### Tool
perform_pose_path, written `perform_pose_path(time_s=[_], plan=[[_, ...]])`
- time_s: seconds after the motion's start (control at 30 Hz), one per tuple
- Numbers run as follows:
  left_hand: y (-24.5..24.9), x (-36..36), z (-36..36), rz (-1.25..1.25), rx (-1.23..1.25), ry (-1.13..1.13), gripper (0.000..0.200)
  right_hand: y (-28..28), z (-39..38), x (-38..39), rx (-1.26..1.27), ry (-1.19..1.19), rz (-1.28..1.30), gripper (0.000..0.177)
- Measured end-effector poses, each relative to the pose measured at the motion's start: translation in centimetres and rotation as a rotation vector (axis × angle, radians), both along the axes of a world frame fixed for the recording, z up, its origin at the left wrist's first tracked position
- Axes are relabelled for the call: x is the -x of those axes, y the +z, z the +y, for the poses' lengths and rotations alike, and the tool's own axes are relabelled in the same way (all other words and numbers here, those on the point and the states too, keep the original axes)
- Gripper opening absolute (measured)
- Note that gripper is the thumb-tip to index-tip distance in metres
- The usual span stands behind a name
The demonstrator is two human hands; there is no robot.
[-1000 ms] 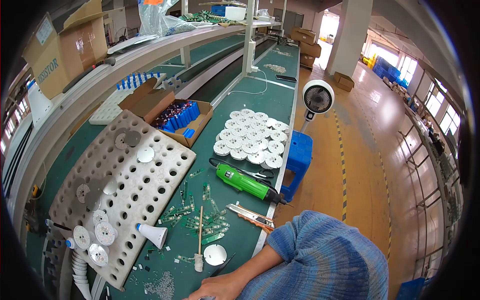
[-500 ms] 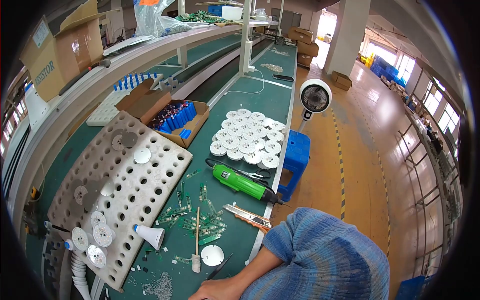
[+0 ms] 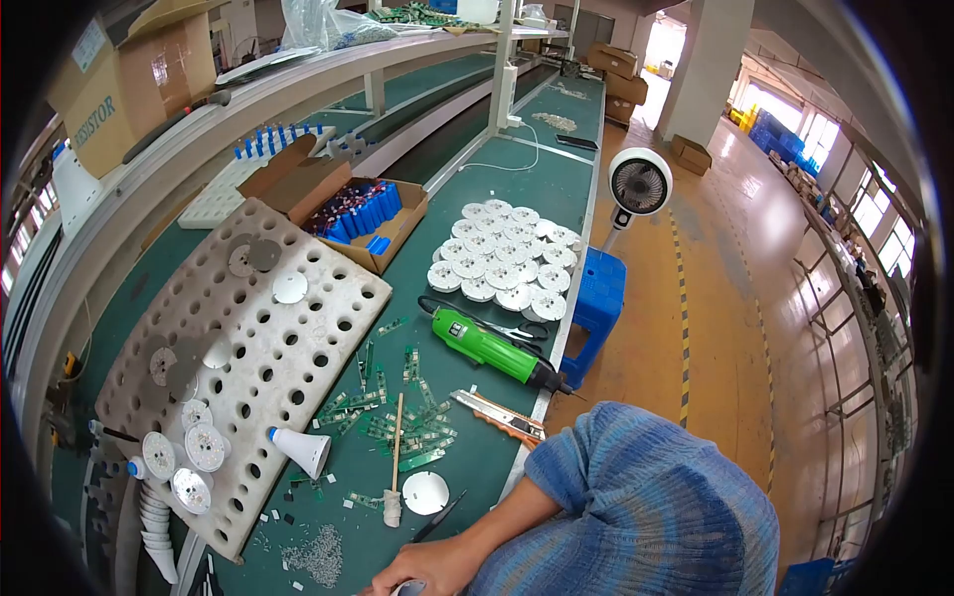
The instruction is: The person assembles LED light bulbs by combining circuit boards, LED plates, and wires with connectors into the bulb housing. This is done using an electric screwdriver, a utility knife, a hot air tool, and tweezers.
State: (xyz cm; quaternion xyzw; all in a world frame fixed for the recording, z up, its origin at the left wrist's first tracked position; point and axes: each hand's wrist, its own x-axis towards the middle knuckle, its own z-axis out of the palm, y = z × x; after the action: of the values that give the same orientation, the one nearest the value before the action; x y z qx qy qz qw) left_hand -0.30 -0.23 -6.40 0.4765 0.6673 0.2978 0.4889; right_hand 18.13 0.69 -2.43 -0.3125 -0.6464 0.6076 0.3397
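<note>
My right hand [image 3: 435, 566] is at the bottom edge, its fingers curled around a pale, round-rimmed part [image 3: 410, 588] that is mostly cut off by the frame. No part of my left hand can be made out. Just above the right hand lie a thin black tool [image 3: 440, 517] and a white disc [image 3: 425, 493]. Beside them is a wooden stick [image 3: 398, 437] with a wrapped end. Small green circuit boards [image 3: 425, 435] are scattered behind. Left of these, a white cone-shaped lamp housing [image 3: 301, 452] lies on its side, and tiny grey parts [image 3: 320, 558] form a pile.
A holed foam board [image 3: 268, 338] fills the left, carrying several discs. Along the bench's right edge lie a utility knife [image 3: 502, 414] and a green electric screwdriver [image 3: 485, 346]. Farther back are stacked white discs [image 3: 502, 263], a carton [image 3: 405, 223] of blue cylinders and a fan [image 3: 640, 184].
The view has shifted slightly, moving the bench items a little right and mostly up. My right hand is lower and farther left, and a pale round rim now shows in its fingers.
</note>
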Motion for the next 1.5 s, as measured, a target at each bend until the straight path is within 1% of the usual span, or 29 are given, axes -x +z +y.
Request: perform_pose_path(time_s=[0.03,0.1,0.13,0.2,0.3,0.33,0.4,0.43,0.5,0.53,0.6,0.63,0.7,0.73,0.77,0.8,0.83,0.9,0.93,1.0,1.03,1.1,1.13,1.2,1.23,1.33,1.43,1.5], plan=[[-0.2,0.2,0.0,-0.059,0.027,0.041,0.040,-0.1,0.1,-0.2,0.035,0.033,0.081,0.046],[-1.1,0.1,0.0,-0.187,0.086,0.125,0.041,0.6,0.1,0.1,0.025,0.021,-0.097,0.046],[-1.2,0.3,-0.1,-0.188,0.087,0.112,0.041,0.8,-0.1,0.4,0.023,0.011,-0.180,0.045],[-1.4,0.5,0.0,-0.193,0.082,0.079,0.042,0.3,0.0,0.6,0.008,-0.012,-0.124,0.044],[-1.3,0.0,-0.1,-0.074,0.057,0.039,0.042,0.4,0.0,0.0,0.043,0.014,-0.061,0.042],[-2.5,0.5,-0.2,-0.119,0.034,0.074,0.042,0.6,-0.1,-0.3,0.071,0.036,-0.046,0.042],[-5.6,1.7,-0.7,-0.211,-0.008,0.137,0.043,1.7,-0.1,-0.2,0.087,0.016,-0.138,0.042],[-4.6,1.3,-0.7,-0.115,-0.038,0.062,0.042,2.1,-0.1,-0.1,0.094,0.005,-0.183,0.042],[-1.5,0.4,-0.4,0.083,-0.102,-0.091,0.042,0.5,0.6,-0.7,0.076,0.091,-0.005,0.043],[-2.1,0.9,-0.4,0.062,-0.132,-0.099,0.042,-0.1,0.9,-0.8,0.064,0.135,0.085,0.043],[-4.6,1.9,-0.4,0.011,-0.185,-0.110,0.042,0.8,0.3,-0.4,0.036,0.060,-0.045,0.043],[-4.8,2.2,-0.4,-0.073,-0.120,-0.117,0.041,1.0,0.0,-0.1,0.023,0.019,-0.104,0.043],[-5.2,2.4,-0.5,-0.249,0.010,-0.127,0.041,0.2,-0.1,0.3,-0.017,-0.017,-0.105,0.043],[-3.9,1.8,-0.5,-0.196,-0.010,-0.105,0.040,-0.2,-0.1,0.5,-0.036,-0.039,-0.102,0.042],[-1.4,0.3,-0.3,-0.145,-0.034,-0.082,0.039,-0.4,0.2,0.3,-0.002,0.014,-0.045,0.043],[0.0,-0.3,-0.2,-0.093,-0.059,-0.058,0.039,-0.5,0.7,-0.2,0.031,0.069,0.013,0.044],[-0.4,-0.2,0.0,-0.166,-0.018,-0.030,0.038,-0.5,1.0,-0.5,0.067,0.126,0.071,0.044],[-0.9,-0.4,0.4,-0.313,0.063,0.034,0.037,-0.4,1.2,-0.6,0.082,0.134,0.053,0.044],[-0.8,-0.3,0.1,-0.243,0.014,-0.003,0.038,-0.4,1.2,-0.6,0.089,0.138,0.045,0.044],[2.0,-1.9,0.0,-0.097,-0.080,-0.080,0.041,-0.4,1.1,-0.6,0.195,0.121,0.033,0.045],[1.6,-1.6,0.0,-0.009,-0.120,-0.136,0.042,-0.5,1.0,-0.6,0.247,0.112,0.025,0.045],[0.6,-0.9,0.2,0.171,-0.195,-0.258,0.045,-2.1,0.6,-0.1,0.183,0.053,0.111,0.039],[0.8,-1.1,0.1,0.020,-0.108,-0.142,0.045,-2.3,0.5,0.0,0.150,0.021,0.153,0.035],[1.4,-1.9,0.1,-0.279,0.064,0.088,0.045,-2.1,0.4,-0.3,0.361,0.068,0.209,0.037],[1.7,-2.0,0.1,-0.279,0.086,0.113,0.045,-1.8,0.4,-0.3,0.467,0.092,0.235,0.038],[1.9,-2.2,0.3,-0.271,0.128,0.162,0.044,-1.8,0.1,-0.2,-0.060,-0.015,0.228,0.043],[1.1,-1.9,0.3,-0.247,0.129,0.157,0.044,-0.1,-0.2,-0.7,0.130,-0.012,0.160,0.043],[1.6,-1.8,0.1,-0.257,0.114,0.142,0.044,0.7,-0.4,-0.3,0.112,-0.050,0.067,0.042]])
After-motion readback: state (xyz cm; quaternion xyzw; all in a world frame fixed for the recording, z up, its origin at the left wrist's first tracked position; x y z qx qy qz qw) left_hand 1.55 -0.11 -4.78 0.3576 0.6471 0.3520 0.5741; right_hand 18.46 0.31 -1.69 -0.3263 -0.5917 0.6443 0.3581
